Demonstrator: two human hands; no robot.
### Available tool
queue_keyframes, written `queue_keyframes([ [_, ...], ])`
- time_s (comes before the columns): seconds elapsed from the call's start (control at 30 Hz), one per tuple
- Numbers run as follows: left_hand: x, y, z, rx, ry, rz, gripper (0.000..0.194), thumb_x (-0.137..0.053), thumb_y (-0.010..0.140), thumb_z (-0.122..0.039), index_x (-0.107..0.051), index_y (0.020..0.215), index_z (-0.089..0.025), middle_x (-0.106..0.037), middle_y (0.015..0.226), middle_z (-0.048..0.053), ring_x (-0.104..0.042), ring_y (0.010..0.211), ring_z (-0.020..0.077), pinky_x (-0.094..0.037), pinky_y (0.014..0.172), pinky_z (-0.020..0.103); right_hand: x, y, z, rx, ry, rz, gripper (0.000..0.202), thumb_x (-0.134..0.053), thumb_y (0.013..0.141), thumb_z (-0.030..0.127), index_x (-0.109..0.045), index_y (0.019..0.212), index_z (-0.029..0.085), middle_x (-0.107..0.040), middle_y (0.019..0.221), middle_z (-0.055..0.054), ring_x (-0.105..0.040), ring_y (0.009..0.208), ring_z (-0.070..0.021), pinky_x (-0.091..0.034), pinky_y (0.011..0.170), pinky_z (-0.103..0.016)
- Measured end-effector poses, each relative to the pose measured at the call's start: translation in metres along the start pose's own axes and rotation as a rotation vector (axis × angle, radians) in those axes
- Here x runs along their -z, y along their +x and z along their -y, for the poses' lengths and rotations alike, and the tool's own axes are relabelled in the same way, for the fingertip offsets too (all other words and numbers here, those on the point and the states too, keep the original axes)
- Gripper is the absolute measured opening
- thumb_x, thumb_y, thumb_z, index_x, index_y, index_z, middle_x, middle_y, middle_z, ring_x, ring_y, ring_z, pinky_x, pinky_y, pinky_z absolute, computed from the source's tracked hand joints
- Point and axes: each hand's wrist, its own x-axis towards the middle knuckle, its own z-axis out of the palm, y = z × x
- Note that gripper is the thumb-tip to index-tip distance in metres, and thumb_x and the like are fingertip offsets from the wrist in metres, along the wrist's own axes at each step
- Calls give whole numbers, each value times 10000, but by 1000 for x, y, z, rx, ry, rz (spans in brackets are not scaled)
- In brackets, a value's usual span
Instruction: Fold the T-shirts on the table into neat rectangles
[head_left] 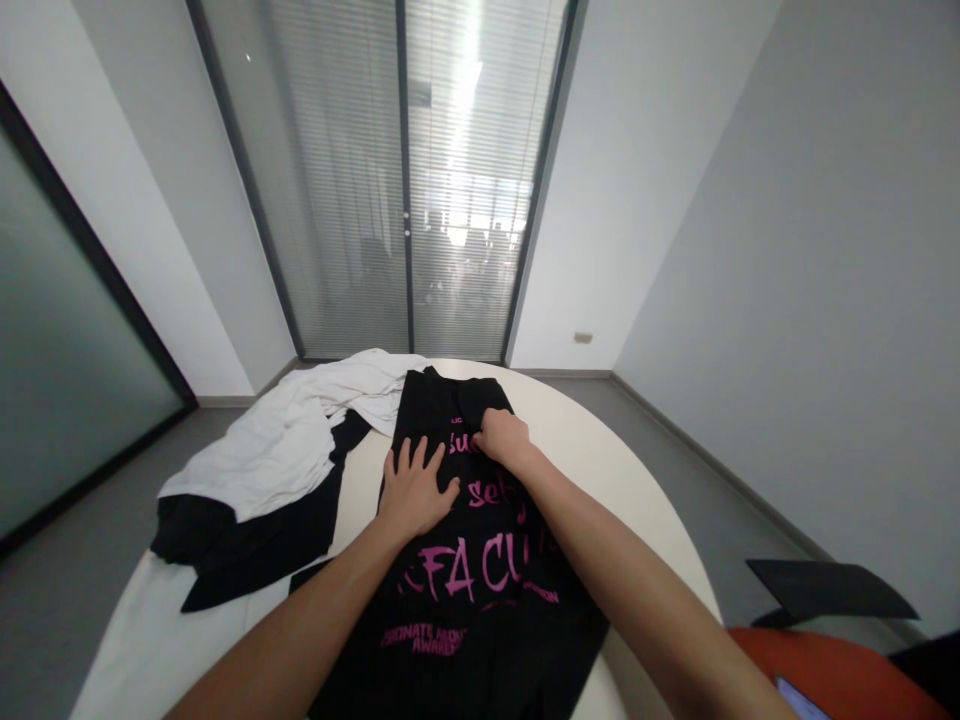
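Observation:
A black garment with pink lettering [480, 620] lies lengthwise on a round white table [630, 480]. My left hand [418, 487] rests flat on its left side, fingers spread, near the upper lettering. On the garment's upper right part, my right hand [504, 438] has its fingers curled closed on the black fabric, beside the small pink letters. The far end of the garment shows a fold past my right hand. My forearms cover parts of its left and right sides.
White clothing [285, 440] is heaped over black clothing [262, 545] on the table's left side. An orange chair [825, 675] with a black armrest stands at the lower right. Beyond the table are a glass partition with blinds [472, 200] and pale walls.

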Motion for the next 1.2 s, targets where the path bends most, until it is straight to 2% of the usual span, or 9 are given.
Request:
queue_keyframes([
  [0.17, 1, 0, -1, 3, 1, 14, 697, -415, 908, -601, -390, 1524, -276, -331, 1604, 85, -209, 1487, 369, -146, 1177, 565, -4, -7, 7, 108, 19, 44, 314, -657, 815, 267, -719, 1103, 155, -715, 1136, -174, -688, 1055, -310, -546, 840, -365],
  [0.27, 0, 0, 0, 0, 3, 14, 699, -417, 907, -601, -386, 1526, -278, -328, 1606, 82, -205, 1489, 366, -142, 1179, 564, -2, -1, 7, 123, 36, 82, 309, -690, 801, 354, -744, 1048, 177, -721, 1135, -159, -692, 1044, -314, -553, 829, -369],
  [0.37, -1, 1, 0, 1, 1, 8, 702, -417, 906, -605, -389, 1525, -274, -330, 1605, 85, -207, 1487, 370, -143, 1179, 564, 2, 12, 4, 76, 53, 80, 325, -669, 824, 417, -750, 1035, 182, -721, 1139, -158, -694, 1041, -316, -555, 824, -373],
  [0.53, -1, 1, 0, -2, -8, -8, 696, -432, 904, -595, -404, 1518, -266, -346, 1596, 94, -213, 1484, 378, -147, 1176, 576, 1, 39, 4, -34, 76, -5, 354, -609, 883, 374, -717, 1115, 130, -691, 1191, -198, -677, 1084, -328, -548, 855, -396],
  [0.7, -1, 1, 0, -7, -13, -20, 683, -456, 902, -575, -424, 1507, -262, -357, 1590, 101, -220, 1481, 379, -144, 1177, 579, -11, 58, 10, -113, 100, -75, 449, -642, 877, 383, -660, 1195, 65, -663, 1209, -248, -664, 1110, -335, -536, 880, -410],
  [0.8, -1, 2, 0, -6, -24, -25, 684, -463, 899, -571, -429, 1505, -258, -357, 1589, 104, -217, 1482, 383, -141, 1178, 582, -19, 64, 11, -127, 116, -90, 382, -620, 888, 329, -677, 1157, 63, -680, 1172, -239, -676, 1083, -333, -539, 862, -402],
  [0.93, 0, 2, 0, -5, -40, -31, 686, -474, 892, -566, -437, 1502, -252, -364, 1585, 109, -228, 1477, 387, -138, 1181, 578, -21, 69, 14, -116, 123, -114, 275, -589, 892, 261, -714, 1061, 82, -699, 1119, -227, -688, 1046, -328, -538, 835, -387],
  [1.07, 0, 2, 0, -9, -57, -36, 686, -478, 890, -564, -441, 1499, -250, -369, 1581, 114, -235, 1473, 394, -140, 1178, 586, -21, 69, 19, -75, 116, -154, 333, -550, 926, 293, -662, 1155, 80, -675, 1159, -241, -665, 1089, -328, -519, 868, -395],
  [1.2, -2, 2, 0, -11, -56, -42, 685, -475, 892, -560, -445, 1498, -241, -365, 1583, 118, -220, 1478, 398, -135, 1176, 593, -25, 64, 20, 21, 120, -113, 344, -605, 899, 338, -654, 1158, 116, -684, 1148, -213, -667, 1075, -319, -516, 870, -383],
])
